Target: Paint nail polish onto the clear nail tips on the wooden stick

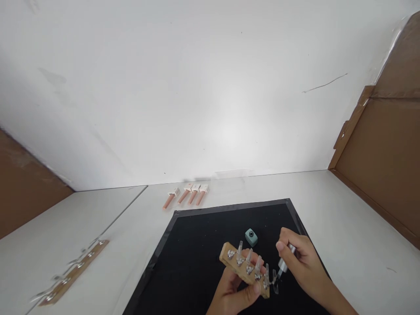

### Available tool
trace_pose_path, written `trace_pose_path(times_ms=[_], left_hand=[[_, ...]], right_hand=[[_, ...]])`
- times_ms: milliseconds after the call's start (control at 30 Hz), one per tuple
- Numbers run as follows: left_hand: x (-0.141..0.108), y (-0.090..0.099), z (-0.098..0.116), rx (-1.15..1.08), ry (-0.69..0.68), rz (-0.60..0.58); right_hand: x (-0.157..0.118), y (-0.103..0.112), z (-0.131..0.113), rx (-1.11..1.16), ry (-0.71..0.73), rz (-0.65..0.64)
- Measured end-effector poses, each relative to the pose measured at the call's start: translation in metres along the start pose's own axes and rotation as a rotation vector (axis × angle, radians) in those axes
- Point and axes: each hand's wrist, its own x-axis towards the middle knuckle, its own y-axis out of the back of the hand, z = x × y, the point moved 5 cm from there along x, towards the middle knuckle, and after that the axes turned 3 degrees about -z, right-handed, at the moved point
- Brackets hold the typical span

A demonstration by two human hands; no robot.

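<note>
My left hand (pixel 233 292) grips a wooden nail-tip stand (pixel 243 270), tilted down to the right above the black mat. Silver round bases line the wood, bearing several clear false nail tips (pixel 258 264). Between the fingers of my right hand (pixel 303 264) is a nail polish brush with a silver handle (pixel 282 264), pointing down and left. Its bristle end is at the clear nail tip (pixel 275 282) on the right end of the stand; whether they touch I cannot tell. Just beyond the stand, an uncapped teal polish bottle (pixel 251 236) sits on the mat.
A black mat (pixel 197 258) with taped edges covers the table's middle. Several pink and white stick-like pieces (pixel 185 195) lie behind it. Another wooden stand with clear nail tips (pixel 75 273) rests at left. A white wall (pixel 197 87) and cardboard panels (pixel 383 153) border the table.
</note>
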Motion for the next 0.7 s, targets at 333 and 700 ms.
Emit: trace_pose_path(times_ms=[333, 700], left_hand=[[-0.0009, -0.0017, 0.001, 0.021, 0.012, 0.01], [-0.0005, 0.0005, -0.0002, 0.044, -0.013, 0.004]], right_hand=[[-0.002, -0.0006, 0.0, -0.02, 0.009, 0.014], [-0.0016, 0.002, -0.0017, -0.033, 0.03, 0.046]])
